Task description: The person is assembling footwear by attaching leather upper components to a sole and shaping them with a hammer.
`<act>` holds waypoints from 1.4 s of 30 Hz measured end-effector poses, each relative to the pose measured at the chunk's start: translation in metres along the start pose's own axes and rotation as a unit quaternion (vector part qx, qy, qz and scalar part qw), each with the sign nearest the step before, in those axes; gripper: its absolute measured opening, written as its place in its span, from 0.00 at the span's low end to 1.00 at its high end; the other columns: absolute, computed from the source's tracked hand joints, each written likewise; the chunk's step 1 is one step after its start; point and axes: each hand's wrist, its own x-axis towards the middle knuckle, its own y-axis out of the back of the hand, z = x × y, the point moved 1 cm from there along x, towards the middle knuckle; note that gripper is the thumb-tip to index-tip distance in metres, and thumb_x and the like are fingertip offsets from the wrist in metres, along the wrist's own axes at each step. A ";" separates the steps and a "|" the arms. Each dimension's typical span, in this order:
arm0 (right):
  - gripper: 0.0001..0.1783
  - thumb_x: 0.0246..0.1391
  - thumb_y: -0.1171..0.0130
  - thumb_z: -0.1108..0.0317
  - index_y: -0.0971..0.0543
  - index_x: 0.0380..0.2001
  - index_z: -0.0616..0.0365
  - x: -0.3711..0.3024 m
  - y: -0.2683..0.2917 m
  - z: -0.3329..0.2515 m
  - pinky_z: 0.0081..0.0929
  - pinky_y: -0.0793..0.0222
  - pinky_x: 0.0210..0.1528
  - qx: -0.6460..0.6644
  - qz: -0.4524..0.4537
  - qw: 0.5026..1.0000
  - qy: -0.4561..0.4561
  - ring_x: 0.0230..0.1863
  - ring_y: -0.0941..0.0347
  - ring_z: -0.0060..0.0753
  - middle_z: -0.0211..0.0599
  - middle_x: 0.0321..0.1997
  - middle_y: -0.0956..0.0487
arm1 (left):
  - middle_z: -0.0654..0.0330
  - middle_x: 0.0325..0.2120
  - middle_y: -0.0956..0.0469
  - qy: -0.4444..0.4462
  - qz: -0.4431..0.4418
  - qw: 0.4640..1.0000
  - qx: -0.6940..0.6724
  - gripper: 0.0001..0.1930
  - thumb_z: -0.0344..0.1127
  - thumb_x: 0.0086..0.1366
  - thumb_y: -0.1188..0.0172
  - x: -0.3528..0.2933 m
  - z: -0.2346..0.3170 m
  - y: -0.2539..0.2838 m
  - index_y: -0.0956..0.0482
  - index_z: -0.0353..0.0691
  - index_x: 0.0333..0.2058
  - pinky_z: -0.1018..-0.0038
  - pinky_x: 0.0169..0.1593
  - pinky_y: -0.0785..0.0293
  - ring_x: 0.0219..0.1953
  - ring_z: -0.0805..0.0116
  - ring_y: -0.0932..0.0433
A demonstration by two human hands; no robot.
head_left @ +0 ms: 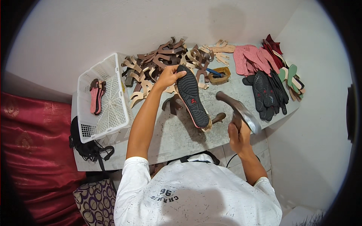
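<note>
My left hand (170, 77) is closed round the upper end of a sandal, with its thumb on the black ridged sole (191, 96). The sole faces up toward me and has a small red mark. Pink and beige edges show beneath it, and brown straps (173, 104) stick out on its left. In my right hand (240, 136), closed as well, is a hammer with a broad, curved, shiny metal head (243, 112). The hammer is held to the right of the sandal, apart from it. A brown rounded piece (218, 118) sits beside the sandal's lower end; its kind is unclear.
A white plastic basket (107, 132) holding a few pink-and-brown sandal pieces (97, 96) stands at left. Cut straps (162, 52) heap along the back of the grey table (151, 153). A small tub (219, 80), pink insoles (250, 60) and black soles (264, 94) lie at right.
</note>
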 end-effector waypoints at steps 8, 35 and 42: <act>0.16 0.56 0.45 0.62 0.32 0.31 0.67 0.004 -0.024 0.026 0.44 0.35 0.25 -0.158 -0.092 0.980 -0.072 0.25 0.28 0.65 0.58 0.20 0.25 | 0.62 0.31 0.20 -0.013 -0.007 1.000 -0.012 0.12 0.34 0.59 0.38 0.001 -0.007 -0.007 0.19 0.32 0.38 0.76 0.39 0.30 0.32 0.76 0.26; 0.10 0.55 0.47 0.71 0.31 0.28 0.69 0.005 -0.044 0.042 0.44 0.31 0.28 -0.152 -0.082 0.983 -0.060 0.26 0.25 0.63 0.60 0.24 0.24 | 0.64 0.31 0.20 -0.009 -0.015 1.000 -0.010 0.10 0.31 0.61 0.39 -0.002 -0.011 -0.015 0.20 0.32 0.39 0.77 0.40 0.30 0.32 0.76 0.26; 0.12 0.57 0.45 0.67 0.30 0.35 0.67 0.031 -0.020 0.002 0.36 0.36 0.22 -0.097 -0.086 0.988 -0.084 0.20 0.29 0.46 0.51 0.19 0.26 | 0.65 0.32 0.21 -0.025 -0.022 0.999 -0.020 0.11 0.33 0.61 0.39 -0.009 -0.017 -0.013 0.20 0.32 0.39 0.77 0.41 0.30 0.33 0.76 0.26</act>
